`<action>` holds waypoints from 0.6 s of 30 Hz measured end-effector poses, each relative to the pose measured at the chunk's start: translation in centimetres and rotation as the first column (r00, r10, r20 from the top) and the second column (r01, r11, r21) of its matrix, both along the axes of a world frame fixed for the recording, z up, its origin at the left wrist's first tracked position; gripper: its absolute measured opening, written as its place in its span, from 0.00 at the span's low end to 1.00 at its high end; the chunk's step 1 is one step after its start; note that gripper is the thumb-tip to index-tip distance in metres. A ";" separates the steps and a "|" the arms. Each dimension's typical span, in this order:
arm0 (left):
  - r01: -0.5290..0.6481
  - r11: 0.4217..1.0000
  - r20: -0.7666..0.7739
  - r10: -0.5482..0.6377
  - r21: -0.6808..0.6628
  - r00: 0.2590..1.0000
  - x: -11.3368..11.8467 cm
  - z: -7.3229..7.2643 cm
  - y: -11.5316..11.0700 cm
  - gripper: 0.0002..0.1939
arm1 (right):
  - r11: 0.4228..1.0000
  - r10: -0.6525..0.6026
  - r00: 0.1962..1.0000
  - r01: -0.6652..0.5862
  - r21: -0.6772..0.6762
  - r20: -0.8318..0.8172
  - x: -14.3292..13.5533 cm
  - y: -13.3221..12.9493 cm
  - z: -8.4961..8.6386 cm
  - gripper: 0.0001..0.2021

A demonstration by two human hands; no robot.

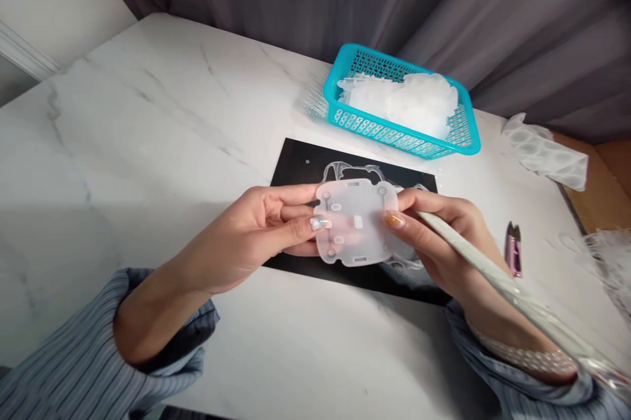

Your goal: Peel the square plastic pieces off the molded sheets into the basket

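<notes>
A translucent white moulded plate (369, 240) with rounded notched edges and small slots is held up over the black mat (296, 163). My left hand (269, 226) pinches its left edge, thumb on the near face and fingers behind. At the right edge, my right hand (438, 236) grips it between thumb and forefinger. A long, slim pale rod (493, 279) lies across my right hand and runs toward the lower right; its kind is unclear. Clear frame-like offcuts (338, 170) rest on the mat, partly hidden behind the plate.
Behind the mat stands a turquoise basket (401, 137) filled with white translucent pieces (419, 104). Pink-handled snips (513, 252) lie right of my right hand. Farther right are a crumpled clear bag (545, 154), cardboard (604, 183) and a heap of clear scraps (608, 262).
</notes>
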State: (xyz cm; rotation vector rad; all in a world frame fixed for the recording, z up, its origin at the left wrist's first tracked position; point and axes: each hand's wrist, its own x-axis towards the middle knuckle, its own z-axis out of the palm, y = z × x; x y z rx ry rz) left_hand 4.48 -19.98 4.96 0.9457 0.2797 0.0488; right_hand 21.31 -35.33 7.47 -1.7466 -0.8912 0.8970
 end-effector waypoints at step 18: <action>-0.031 0.999 -0.042 0.032 0.017 0.999 0.3 -0.3 -0.1 0.21 | 1.000 0.004 0.999 -0.005 0.019 0.032 0.2 -0.1 -0.9 0.14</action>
